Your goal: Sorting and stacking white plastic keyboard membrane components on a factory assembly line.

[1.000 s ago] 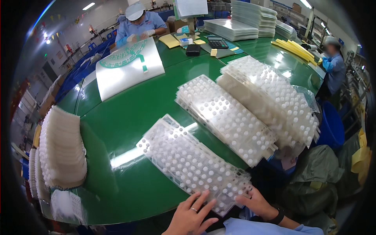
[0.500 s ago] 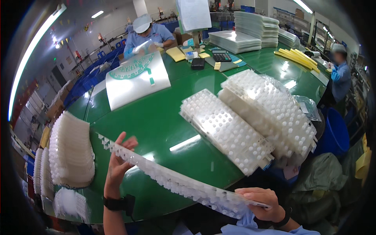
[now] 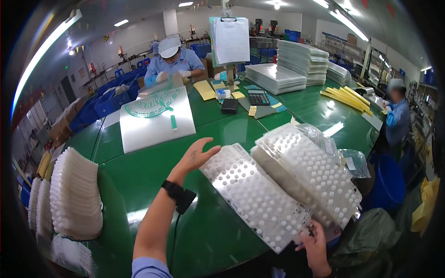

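Light: white ceiling tube lamp (image 3: 349,26), bright, overhead | Glare: streaks across glossy green tabletop (image 3: 125,185); sheen on translucent white dotted plastic sheets (image 3: 257,197) | Distortion: long white left-side tube (image 3: 36,56) bends, rim darkens to black | Focus: far background soft

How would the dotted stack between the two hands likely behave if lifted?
The dotted stack would probably flex, since its sheets look thin and translucent. Its layers may slide apart, as their edges look uneven. Rolling or tipping seems unlikely: it lies broad and flat.
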The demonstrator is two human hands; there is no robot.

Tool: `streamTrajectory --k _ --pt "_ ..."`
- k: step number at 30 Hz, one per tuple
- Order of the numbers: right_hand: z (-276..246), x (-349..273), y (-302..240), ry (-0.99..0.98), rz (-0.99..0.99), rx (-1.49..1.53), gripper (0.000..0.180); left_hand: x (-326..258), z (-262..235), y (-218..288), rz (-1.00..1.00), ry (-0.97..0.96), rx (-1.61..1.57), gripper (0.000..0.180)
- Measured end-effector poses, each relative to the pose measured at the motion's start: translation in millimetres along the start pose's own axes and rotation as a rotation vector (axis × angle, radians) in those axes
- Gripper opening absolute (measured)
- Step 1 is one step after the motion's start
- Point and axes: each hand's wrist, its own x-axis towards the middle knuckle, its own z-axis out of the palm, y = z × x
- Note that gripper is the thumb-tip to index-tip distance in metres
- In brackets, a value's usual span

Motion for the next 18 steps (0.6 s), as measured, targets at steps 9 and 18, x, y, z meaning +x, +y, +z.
streamTrajectory --k 9,18 --pt "-13 -9 25 0.088 0.448 0.679 0.055 6 23 -11 -0.059 -0.518 -0.119 0.077" --pt "-5 -27 -17 -0.231 0.507 0.014 0.059 -224 -42 -6 -0.405 -0.244 -0.312 0.087"
